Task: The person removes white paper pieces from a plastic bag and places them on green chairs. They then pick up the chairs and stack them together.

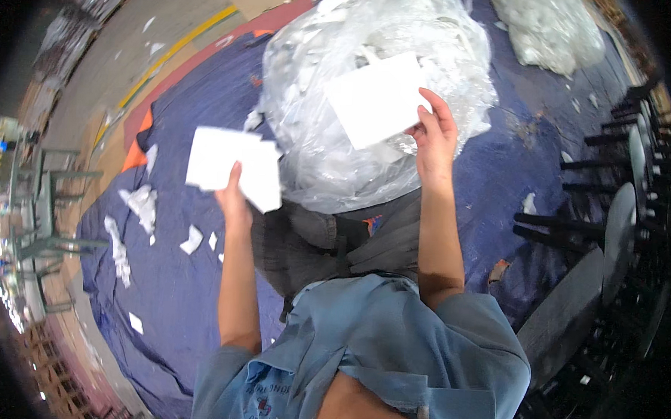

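My left hand (235, 198) is closed on a few overlapping white sheets (222, 158), the thumb lying across their face. Held up to the right is another flat white sheet (375, 99), its right edge pinched between the fingers and thumb of my right hand (434, 135). Whether these are paper or thin foam, I cannot tell. Just beyond my knees sits a large clear plastic bag (308, 156) stuffed with white scraps, and the sheet in my right hand is in front of it.
A blue tarp (175, 292) covers the floor, with white scraps (142, 207) scattered at the left. Another clear bag (551, 32) lies at the far right. Dark chairs (582, 295) line the right side; a green-grey chair (43, 219) stands at the left.
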`<state>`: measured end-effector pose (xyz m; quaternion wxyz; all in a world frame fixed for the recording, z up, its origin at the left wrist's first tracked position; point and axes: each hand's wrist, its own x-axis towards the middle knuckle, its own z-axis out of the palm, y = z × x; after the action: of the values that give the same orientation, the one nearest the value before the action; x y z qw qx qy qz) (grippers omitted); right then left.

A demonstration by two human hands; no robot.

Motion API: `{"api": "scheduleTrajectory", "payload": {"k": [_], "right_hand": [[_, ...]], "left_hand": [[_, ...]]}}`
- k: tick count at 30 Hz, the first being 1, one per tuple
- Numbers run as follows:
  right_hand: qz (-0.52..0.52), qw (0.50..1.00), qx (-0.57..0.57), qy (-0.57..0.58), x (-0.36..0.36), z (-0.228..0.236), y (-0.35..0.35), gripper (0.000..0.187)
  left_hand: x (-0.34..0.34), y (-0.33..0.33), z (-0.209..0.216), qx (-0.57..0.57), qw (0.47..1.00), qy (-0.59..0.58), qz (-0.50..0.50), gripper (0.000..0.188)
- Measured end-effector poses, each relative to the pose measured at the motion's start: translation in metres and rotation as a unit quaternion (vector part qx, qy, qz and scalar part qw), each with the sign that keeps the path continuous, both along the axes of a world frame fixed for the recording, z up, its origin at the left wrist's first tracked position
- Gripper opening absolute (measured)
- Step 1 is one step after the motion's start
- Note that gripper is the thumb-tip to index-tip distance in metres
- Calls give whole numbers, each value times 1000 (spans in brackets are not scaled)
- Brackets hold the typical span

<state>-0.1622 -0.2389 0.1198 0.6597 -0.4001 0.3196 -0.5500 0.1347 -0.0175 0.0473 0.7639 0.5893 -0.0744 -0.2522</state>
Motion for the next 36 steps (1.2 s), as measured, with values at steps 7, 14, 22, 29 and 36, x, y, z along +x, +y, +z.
{"api": "scheduleTrajectory", "payload": {"k": [7, 14, 22, 29, 36], "right_hand": [[166, 962, -146, 159, 22, 21, 39, 34], [59, 891, -350, 282, 39, 13, 61, 39], [273, 931, -186, 155, 50, -23, 43, 31], [80, 973, -101, 192, 63, -91, -58, 40], [-11, 807, -329, 491, 126, -141, -188, 34]], "left_hand": [[-51, -52, 71, 98, 951, -72, -284, 53], [-83, -41, 66, 36, 926, 14, -374, 66], [-37, 0, 5, 71, 949, 77, -296, 64], [48, 63, -100, -55, 963, 247, -94, 65], [73, 85, -162, -162, 916, 340, -138, 83]]}}
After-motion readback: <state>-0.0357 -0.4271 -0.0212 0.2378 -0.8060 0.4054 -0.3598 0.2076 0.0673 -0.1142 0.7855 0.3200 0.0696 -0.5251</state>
